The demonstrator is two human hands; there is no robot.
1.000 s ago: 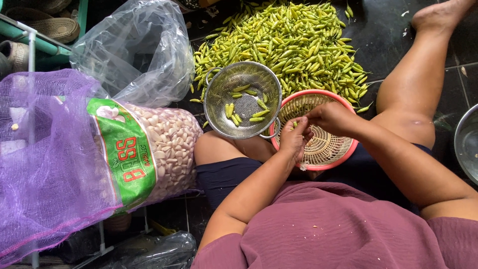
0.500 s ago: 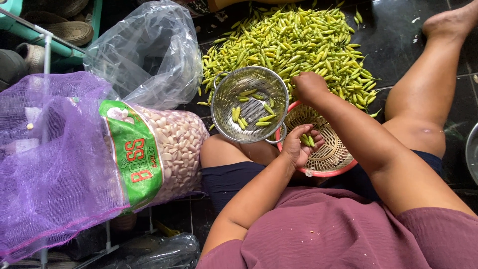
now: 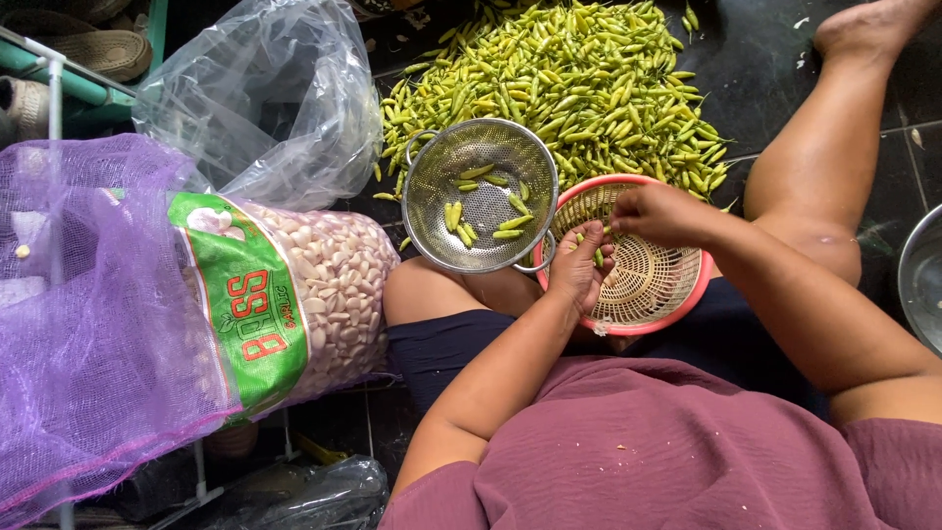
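— What are the two hands doing?

— Both are over the pink-rimmed woven basket [image 3: 643, 280], which rests on the person's lap. The left hand [image 3: 581, 267] is cupped palm-up at the basket's left edge, its fingers [image 3: 593, 238] loosely curled around a few small green chilies [image 3: 597, 253]. The right hand [image 3: 659, 213] is just above it, fingers pinched together close to those chilies; whether they actually grip one I cannot tell.

— Where are the rest of the chilies?

— A big pile of green chilies [image 3: 569, 93] lies on the dark floor [image 3: 775, 69] beyond the basket, its near edge just beside the basket's rim. A handful more sit inside the round metal colander [image 3: 481, 193], which stands to the left of the basket, touching or overlapping its rim, by the person's left knee.

— And around that?

— Left of the colander lies a clear bag of peeled garlic cloves [image 3: 339, 294] with a green label, tucked partly into a purple mesh sack [image 3: 88, 334]. Behind it is a crumpled clear plastic bag [image 3: 260, 98]. At the right edge, the rim of another metal bowl [image 3: 922, 280] shows. The person's right leg [image 3: 824, 167] stretches out past the pile.
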